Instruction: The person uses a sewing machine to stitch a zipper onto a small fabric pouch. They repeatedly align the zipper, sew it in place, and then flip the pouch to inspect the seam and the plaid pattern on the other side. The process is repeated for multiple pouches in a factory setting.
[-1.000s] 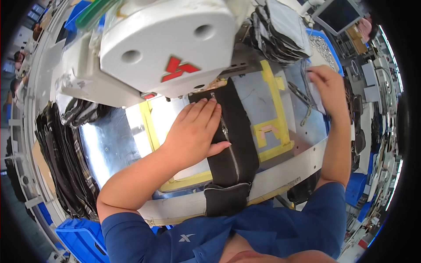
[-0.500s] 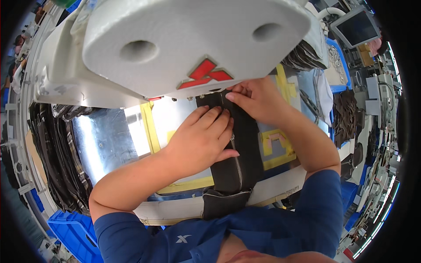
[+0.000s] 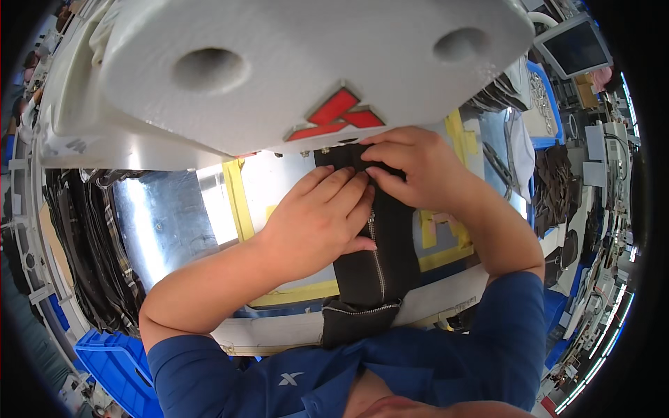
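Note:
A long black fabric piece with a metal zipper [image 3: 380, 272] runs from beneath the machine head toward my body. My left hand [image 3: 317, 216] lies flat on its left side, fingertips near the far end and thumb beside the zipper. Just right of those fingertips, my right hand [image 3: 418, 167] is bent over the cloth, thumb and fingers closed on its far part. The zipper slider [image 3: 371, 217] shows beside my left fingers. At the near end the cloth folds over the table's edge, where a second zipper line [image 3: 362, 311] runs across.
A large white sewing machine head [image 3: 313, 63] overhangs my hands. Yellow tape [image 3: 239, 202] marks the shiny metal table [image 3: 164, 216]. Stacked dark garments [image 3: 90, 251] lie at left, above a blue crate [image 3: 118, 369]. Scissors [image 3: 498, 164], a blue tray of metal parts [image 3: 540, 104] and dark pieces [image 3: 555, 184] are at right.
My right hand has shifted slightly right, its fingers reaching farther over the cloth and its thumb drawn nearer. My left hand stays almost in place. The machine head looks larger in view.

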`<state>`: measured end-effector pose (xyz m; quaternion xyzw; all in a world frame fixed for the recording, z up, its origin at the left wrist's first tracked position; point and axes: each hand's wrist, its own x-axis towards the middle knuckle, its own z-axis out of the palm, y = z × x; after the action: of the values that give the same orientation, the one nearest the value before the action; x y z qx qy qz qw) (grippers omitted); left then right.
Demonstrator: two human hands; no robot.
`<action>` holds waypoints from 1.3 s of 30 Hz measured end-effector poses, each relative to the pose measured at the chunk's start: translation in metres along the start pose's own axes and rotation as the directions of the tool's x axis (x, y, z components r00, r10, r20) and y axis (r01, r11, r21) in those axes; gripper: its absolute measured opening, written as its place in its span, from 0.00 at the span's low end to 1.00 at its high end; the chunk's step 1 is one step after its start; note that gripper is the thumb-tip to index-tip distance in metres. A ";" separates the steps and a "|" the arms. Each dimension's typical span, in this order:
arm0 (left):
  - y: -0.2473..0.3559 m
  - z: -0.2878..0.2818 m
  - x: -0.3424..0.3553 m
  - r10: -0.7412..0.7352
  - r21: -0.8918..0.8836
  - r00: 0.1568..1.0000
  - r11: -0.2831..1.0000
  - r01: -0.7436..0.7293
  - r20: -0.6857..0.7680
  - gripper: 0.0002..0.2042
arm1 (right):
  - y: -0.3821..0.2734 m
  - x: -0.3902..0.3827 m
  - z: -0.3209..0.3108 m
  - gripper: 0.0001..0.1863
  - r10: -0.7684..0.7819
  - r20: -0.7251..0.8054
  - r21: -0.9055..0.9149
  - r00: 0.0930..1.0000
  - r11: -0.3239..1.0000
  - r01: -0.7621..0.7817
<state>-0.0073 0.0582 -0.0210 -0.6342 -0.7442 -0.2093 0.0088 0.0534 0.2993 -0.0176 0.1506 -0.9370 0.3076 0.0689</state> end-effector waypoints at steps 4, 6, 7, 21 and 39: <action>0.000 -0.002 -0.002 -0.030 -0.006 0.999 1.000 0.030 -0.014 0.34 | 0.000 0.000 0.002 0.12 -0.100 0.002 -0.082 0.995 0.992 0.100; -0.001 -0.002 -0.002 -0.046 -0.012 0.999 0.999 0.046 -0.023 0.36 | -0.002 0.002 0.003 0.13 -0.134 -0.005 -0.124 0.991 0.984 0.132; -0.002 -0.001 -0.002 -0.050 -0.014 0.998 0.999 0.049 -0.029 0.37 | -0.001 0.002 0.002 0.12 -0.142 0.004 -0.135 0.990 0.981 0.141; -0.005 -0.004 -0.005 -0.142 -0.019 0.990 0.990 0.142 -0.010 0.44 | 0.007 0.003 0.000 0.13 -0.135 0.025 -0.080 0.991 0.987 0.137; -0.007 -0.004 -0.005 -0.161 0.002 0.987 0.987 0.161 0.009 0.48 | 0.000 0.004 0.002 0.14 -0.169 0.019 -0.176 0.985 0.970 0.170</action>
<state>-0.0144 0.0510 -0.0207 -0.5730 -0.7932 -0.2059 -0.0112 0.0494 0.2977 -0.0181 0.2239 -0.9445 0.2158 0.1062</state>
